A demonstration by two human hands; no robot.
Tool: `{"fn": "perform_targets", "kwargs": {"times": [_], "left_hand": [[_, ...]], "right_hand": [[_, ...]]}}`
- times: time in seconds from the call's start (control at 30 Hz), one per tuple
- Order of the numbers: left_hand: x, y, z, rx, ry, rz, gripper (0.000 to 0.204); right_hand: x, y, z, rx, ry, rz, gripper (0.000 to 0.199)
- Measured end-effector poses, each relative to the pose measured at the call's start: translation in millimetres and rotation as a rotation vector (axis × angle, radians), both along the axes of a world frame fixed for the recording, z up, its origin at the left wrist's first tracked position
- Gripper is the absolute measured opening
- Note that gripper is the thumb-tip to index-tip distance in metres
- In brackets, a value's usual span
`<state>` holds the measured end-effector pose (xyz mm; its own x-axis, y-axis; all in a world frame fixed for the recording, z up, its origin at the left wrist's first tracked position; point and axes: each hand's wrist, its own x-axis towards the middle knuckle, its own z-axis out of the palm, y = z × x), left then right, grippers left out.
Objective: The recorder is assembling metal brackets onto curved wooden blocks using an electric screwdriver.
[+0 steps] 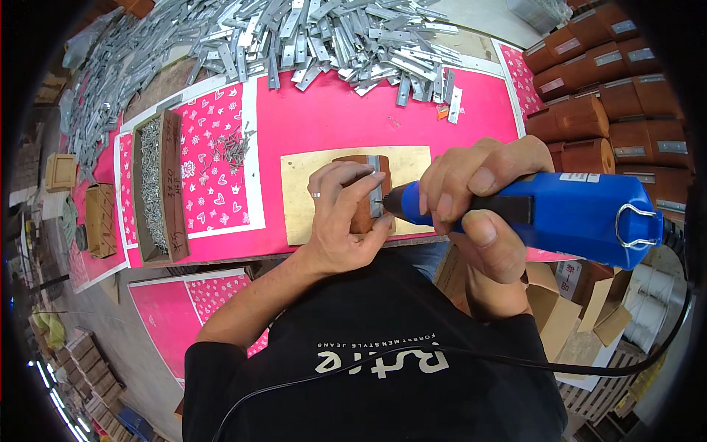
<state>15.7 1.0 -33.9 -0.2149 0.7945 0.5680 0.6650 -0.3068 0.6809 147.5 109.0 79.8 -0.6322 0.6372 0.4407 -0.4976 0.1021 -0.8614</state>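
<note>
My left hand (342, 214) is closed around a small reddish-brown block (360, 220), thumb and fingertips at its edges. A flat silver metal strip (375, 191) lies along the block's top. My right hand (482, 195) grips a blue corded electric screwdriver (574, 210), held nearly level. Its dark nose points left, with the thin tip at the metal strip beside my left fingertips. Whether a screw sits under the tip is too small to tell. Beneath the block lies a pale wooden board (300, 188).
Loose silver metal strips (324, 37) are heaped along the far side of the pink-covered table (309, 110). A wooden tray of screws (174, 199) stands left, by scattered screws (233, 149). Reddish-brown blocks (578, 118) are stacked right. A black cord (560, 366) crosses my shirt.
</note>
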Motion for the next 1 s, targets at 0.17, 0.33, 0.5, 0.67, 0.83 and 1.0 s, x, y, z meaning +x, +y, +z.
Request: {"fn": "perform_targets", "kwargs": {"times": [0.17,0.33,0.5,0.67,0.83,1.0], "left_hand": [[0.5,0.8,-0.8,0.019,0.002,0.004,0.064],[-20.8,-8.9,2.4,-0.198,-0.005,-0.067,0.104],[-48.1,-15.8,-0.2,-0.555,0.14,-0.102,0.115],[-44.2,-9.2,23.6,-0.504,0.039,-0.179,0.103],[-39.7,-8.6,36.4,-0.499,0.186,-0.126,0.1],[-38.5,-5.9,36.8,-0.554,0.133,-0.123,0.098]], "right_hand": [[-4.7,6.3,-6.3,-0.063,0.079,0.067,0.034],[-2.1,34.5,-6.0,0.085,0.157,0.473,0.035],[21.1,50.5,4.0,0.038,0.343,0.52,0.035],[42.0,47.0,-11.9,0.007,0.3,0.22,0.031],[48.6,36.4,-26.6,-0.085,0.243,0.056,0.029],[45.0,31.8,-48.0,-0.177,0.146,-0.014,0.029]]}}
